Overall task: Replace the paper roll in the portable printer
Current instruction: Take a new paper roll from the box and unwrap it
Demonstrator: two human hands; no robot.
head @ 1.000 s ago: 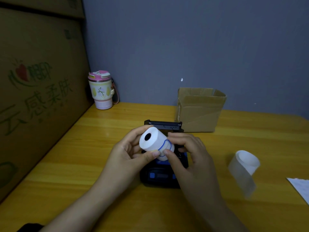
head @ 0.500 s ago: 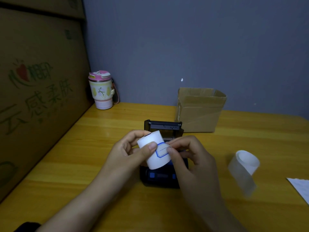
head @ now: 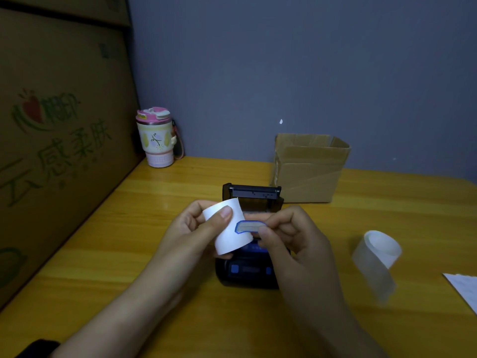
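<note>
Left hand (head: 191, 228) gripping white paper roll (head: 228, 227) above open black printer (head: 249, 244) at tabletop (head: 103, 254) centre, right hand (head: 296, 241) pinching its blue-edged sticker (head: 249, 226), cardboard box (head: 311, 167) behind, pink-lidded cup (head: 156, 140) sitting at far left corner, loose paper curl (head: 378, 259) lying right.

On the counter (head: 361, 202) stand one black printer (head: 247, 272), one small cardboard box (head: 309, 174) by the back edge, one tumbler (head: 156, 143) at the back left corner and one curled clear strip (head: 376, 262). Two hands, left (head: 185, 233) and right (head: 299, 241), share one white paper roll (head: 229, 239) with one blue-edged sticker (head: 249, 226). One white sheet (head: 464, 285) lies at the right edge.
</note>
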